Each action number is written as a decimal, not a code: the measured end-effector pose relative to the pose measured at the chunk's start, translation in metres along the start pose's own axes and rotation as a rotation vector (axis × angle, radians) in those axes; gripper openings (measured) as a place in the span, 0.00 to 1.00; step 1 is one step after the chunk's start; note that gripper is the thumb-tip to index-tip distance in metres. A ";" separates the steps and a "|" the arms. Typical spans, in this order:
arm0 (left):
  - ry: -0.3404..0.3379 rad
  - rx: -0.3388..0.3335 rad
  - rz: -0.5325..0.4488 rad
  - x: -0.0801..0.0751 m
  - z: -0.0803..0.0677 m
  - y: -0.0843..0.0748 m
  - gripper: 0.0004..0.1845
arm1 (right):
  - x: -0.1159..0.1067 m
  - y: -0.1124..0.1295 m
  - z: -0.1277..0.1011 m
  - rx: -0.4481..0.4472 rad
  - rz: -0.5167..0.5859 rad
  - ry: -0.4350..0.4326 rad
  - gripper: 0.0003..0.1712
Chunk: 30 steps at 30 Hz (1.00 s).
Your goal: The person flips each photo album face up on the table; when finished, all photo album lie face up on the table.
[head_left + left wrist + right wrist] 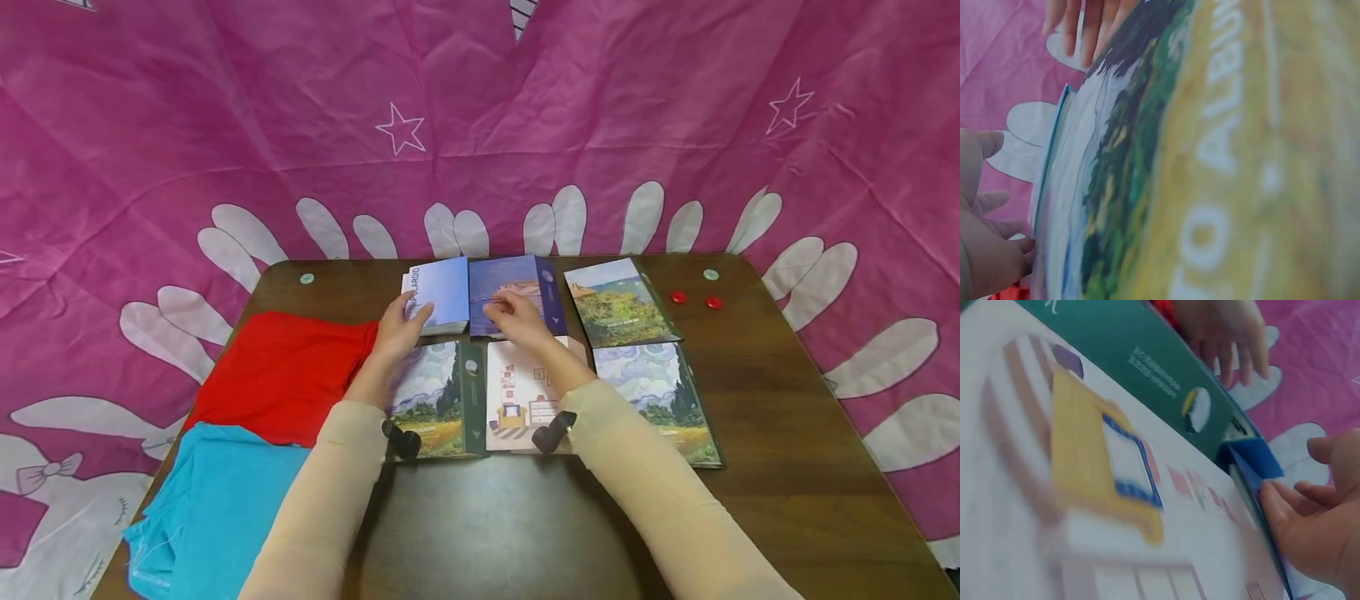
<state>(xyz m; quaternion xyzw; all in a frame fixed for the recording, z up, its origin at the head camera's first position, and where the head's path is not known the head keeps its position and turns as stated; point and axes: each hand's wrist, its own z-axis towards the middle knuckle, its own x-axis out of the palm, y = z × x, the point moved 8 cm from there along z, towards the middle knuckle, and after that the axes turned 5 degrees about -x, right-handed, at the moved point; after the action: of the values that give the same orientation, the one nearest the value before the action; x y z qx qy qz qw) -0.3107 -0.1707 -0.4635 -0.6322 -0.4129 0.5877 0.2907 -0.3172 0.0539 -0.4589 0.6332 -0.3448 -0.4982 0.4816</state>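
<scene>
So, the blue album (pixel 446 287) sits back-left, with the left hand (pixel 396 332) loosely open at its outer edge and the right hand (pixel 519 318) relaxed over the purple album (pixel 510 273), neither gripping anything, maybe because a light touch steadies them. Guess the two rows of three keep every cover visible: six albums (pixel 517 383), two cloths (pixel 281 375), two red discs (pixel 714 302), two pale green ones.

a big pink cloth (pixel 480 83) hangs behind the table (pixel 795 467), all creased. it has thin white stars (pixel 401 130) and long white ears (pixel 570 221) on it. low on the left i see a white bunny (pixel 90 525) with a bow (pixel 49 474). the table is brown, and light makes a pale shine (pixel 495 525) near its front.
</scene>
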 end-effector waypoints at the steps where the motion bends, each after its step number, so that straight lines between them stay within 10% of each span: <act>1: -0.001 -0.005 -0.004 0.001 0.001 0.000 0.36 | 0.004 0.000 0.002 -0.003 -0.018 0.015 0.31; 9: 0.036 -0.057 -0.007 0.010 0.000 0.000 0.37 | 0.034 0.007 0.003 0.014 -0.032 0.135 0.35; 14: 0.032 -0.093 -0.042 0.006 -0.004 0.005 0.37 | 0.038 0.017 0.000 0.013 0.000 0.043 0.30; 23: 0.025 -0.076 -0.247 0.005 -0.004 0.000 0.33 | 0.040 0.012 0.011 0.102 0.526 -0.195 0.21; 30: 0.096 -0.044 -0.394 0.012 -0.005 -0.009 0.32 | 0.048 0.017 0.015 0.127 0.560 -0.122 0.23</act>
<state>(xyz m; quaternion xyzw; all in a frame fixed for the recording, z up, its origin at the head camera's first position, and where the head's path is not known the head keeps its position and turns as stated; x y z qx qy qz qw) -0.3076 -0.1548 -0.4608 -0.5724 -0.5270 0.4796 0.4056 -0.3179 0.0010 -0.4574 0.5110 -0.5651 -0.3604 0.5381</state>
